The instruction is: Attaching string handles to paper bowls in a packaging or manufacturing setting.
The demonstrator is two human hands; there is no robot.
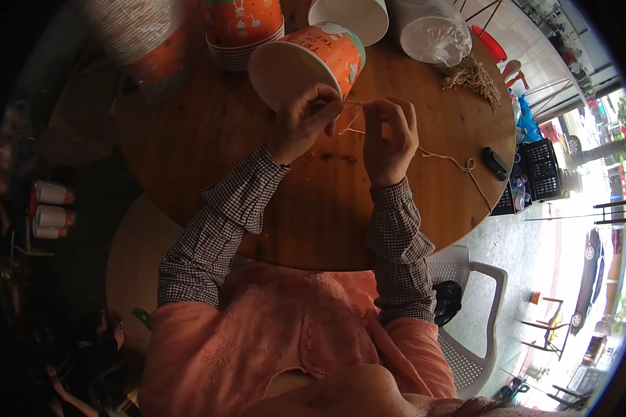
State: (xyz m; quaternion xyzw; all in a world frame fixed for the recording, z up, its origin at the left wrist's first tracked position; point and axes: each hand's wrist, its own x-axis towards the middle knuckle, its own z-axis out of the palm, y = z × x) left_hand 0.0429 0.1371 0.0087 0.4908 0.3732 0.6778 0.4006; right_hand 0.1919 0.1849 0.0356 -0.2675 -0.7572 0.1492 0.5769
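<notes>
My left hand [305,124] and my right hand [389,142] face each other above the round wooden table, both pinching a thin beige string [438,156]. A short stretch of it runs between their fingertips, and a loop hangs below. From beside my right hand the string trails across the tabletop, with a small curl, to the right edge. Just beyond my left hand lies an orange paper bucket [344,52] on its side, its white open mouth toward me. Whether the string touches the bucket is hard to see, as my left fingers cover part of the rim.
Stacked orange paper buckets [240,31] and a plastic-wrapped stack [135,42] stand at the far left. A white bucket [351,15], a bagged bucket [435,40] and a bundle of strings [474,80] lie at the far right. A black object [495,164] sits near the right edge.
</notes>
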